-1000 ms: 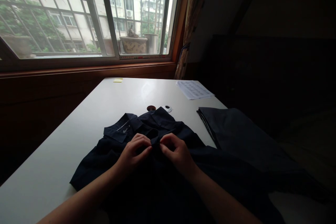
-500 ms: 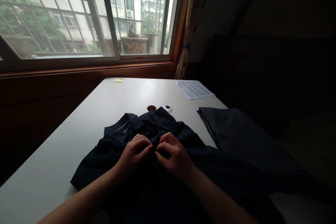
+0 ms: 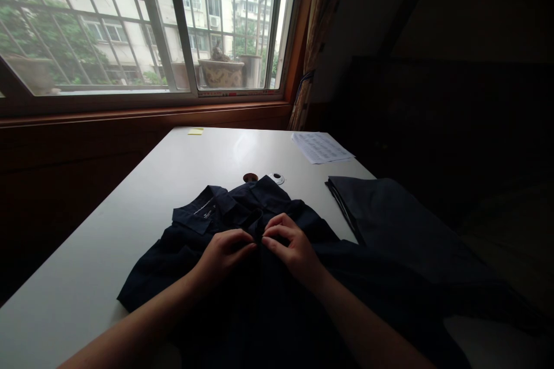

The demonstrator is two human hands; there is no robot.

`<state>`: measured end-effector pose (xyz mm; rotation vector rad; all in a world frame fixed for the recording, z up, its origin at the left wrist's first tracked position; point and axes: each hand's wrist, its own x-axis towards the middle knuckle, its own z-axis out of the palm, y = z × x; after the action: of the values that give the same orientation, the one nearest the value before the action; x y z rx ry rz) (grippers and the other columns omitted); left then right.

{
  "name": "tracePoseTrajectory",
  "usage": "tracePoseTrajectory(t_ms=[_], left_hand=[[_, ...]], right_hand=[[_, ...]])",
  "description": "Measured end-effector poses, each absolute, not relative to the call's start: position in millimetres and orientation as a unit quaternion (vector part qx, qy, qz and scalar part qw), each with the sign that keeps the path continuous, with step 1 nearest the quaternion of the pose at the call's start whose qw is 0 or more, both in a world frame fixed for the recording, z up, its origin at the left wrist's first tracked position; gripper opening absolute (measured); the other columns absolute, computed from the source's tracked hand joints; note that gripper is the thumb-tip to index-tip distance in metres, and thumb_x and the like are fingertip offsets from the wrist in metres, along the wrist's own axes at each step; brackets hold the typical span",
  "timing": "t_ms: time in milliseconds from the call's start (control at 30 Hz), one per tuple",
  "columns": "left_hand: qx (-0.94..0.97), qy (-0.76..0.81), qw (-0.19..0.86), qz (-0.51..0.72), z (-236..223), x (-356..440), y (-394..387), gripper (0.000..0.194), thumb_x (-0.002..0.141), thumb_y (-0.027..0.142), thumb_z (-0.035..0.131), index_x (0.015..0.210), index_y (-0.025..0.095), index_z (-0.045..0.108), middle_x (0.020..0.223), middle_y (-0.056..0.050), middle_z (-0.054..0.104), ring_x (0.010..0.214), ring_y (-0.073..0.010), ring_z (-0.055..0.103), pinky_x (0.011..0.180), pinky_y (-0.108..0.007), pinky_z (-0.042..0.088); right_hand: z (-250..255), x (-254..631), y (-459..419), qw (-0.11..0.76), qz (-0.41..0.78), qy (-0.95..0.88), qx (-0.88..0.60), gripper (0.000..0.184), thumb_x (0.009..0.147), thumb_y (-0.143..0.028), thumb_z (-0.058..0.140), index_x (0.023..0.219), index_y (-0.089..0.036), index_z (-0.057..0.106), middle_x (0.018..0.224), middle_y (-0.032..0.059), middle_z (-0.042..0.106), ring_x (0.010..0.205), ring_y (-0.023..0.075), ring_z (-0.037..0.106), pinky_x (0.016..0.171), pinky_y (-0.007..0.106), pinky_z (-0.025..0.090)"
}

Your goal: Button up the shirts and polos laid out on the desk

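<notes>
A dark navy collared shirt (image 3: pixel 277 196) lies spread on the white table, its collar toward the far side and a printed label inside the neck. My left hand (image 3: pixel 227 251) pinches the shirt's front placket between thumb and fingers. Close beside it, my right hand (image 3: pixel 292 245) is closed in a pinch on the same strip of cloth, the fingertips of both hands almost meeting. A fold of the placket stands up in a small loop just beyond the fingers. Any button there is too dark and small to make out.
Right of the shirt lies a folded dark cloth (image 3: pixel 389 213). Printed papers (image 3: pixel 322 147) and a yellow sticky note (image 3: pixel 195 131) rest at the far end of the white table (image 3: pixel 130 196). A round cable hole (image 3: pixel 250 177) and its white ring cover (image 3: pixel 276 178) sit behind the collar. A barred window stands beyond.
Both hands have shifted slightly on the placket, and the right fingers have straightened a little. The cloth loop between them has changed shape. The rest of the shirt stays in place.
</notes>
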<state>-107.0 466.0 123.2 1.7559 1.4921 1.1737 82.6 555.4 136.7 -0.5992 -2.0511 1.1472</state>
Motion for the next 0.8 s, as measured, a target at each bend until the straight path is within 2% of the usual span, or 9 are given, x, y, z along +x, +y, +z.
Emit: tracePoseTrajectory(t_ms=[133,300,400,567,800], left_hand=[[0.683,0.531,0.221,0.45,122.2,-106.9,465.0,0.016,0.091,0.029,0.062,0.085,0.016,0.068,0.08,-0.004,0.068,0.073,-0.0158,0.062,0.068,-0.025,0.048],[0.737,0.51,0.073,0.437,122.9,-106.2,462.4,0.012,0.092,0.024,0.061,0.087,0.018,0.07,0.075,-0.005,0.067,0.071,-0.016,0.059,0.067,-0.027,0.047],[0.749,0.504,0.023,0.43,123.7,-105.4,460.9,0.01,0.092,0.021,0.061,0.091,0.018,0.07,0.077,-0.004,0.068,0.071,-0.0159,0.059,0.067,-0.027,0.047],[0.74,0.527,0.021,0.417,120.6,-103.7,461.2,0.01,0.093,0.021,0.059,0.093,0.019,0.069,0.082,-0.004,0.07,0.073,-0.0162,0.061,0.07,-0.028,0.048],[0.726,0.544,0.054,0.417,119.1,-102.8,462.6,0.01,0.093,0.02,0.057,0.089,0.019,0.067,0.083,-0.005,0.069,0.075,-0.0166,0.062,0.07,-0.028,0.049]], right_hand=[[135.1,82.3,558.7,0.331,0.495,-0.767,-0.239,0.008,0.085,-0.025,0.066,0.081,-0.02,0.07,0.097,0.0034,0.058,0.096,0.0187,0.058,0.091,0.032,0.044],[136.0,82.0,560.0,0.315,0.558,-0.725,-0.252,0.013,0.082,-0.031,0.068,0.077,-0.02,0.07,0.097,0.0035,0.058,0.096,0.0201,0.057,0.09,0.033,0.043],[135.4,81.5,560.2,0.303,0.603,-0.693,-0.253,0.016,0.08,-0.034,0.069,0.074,-0.019,0.069,0.098,0.0035,0.057,0.095,0.0202,0.056,0.089,0.032,0.043],[133.0,81.3,560.1,0.278,0.664,-0.65,-0.242,0.015,0.078,-0.031,0.07,0.071,-0.018,0.068,0.096,0.0024,0.055,0.089,0.018,0.054,0.082,0.03,0.043],[133.8,80.7,559.0,0.268,0.636,-0.681,-0.244,0.015,0.078,-0.032,0.071,0.071,-0.018,0.07,0.093,0.0019,0.054,0.09,0.0182,0.054,0.085,0.03,0.043]])
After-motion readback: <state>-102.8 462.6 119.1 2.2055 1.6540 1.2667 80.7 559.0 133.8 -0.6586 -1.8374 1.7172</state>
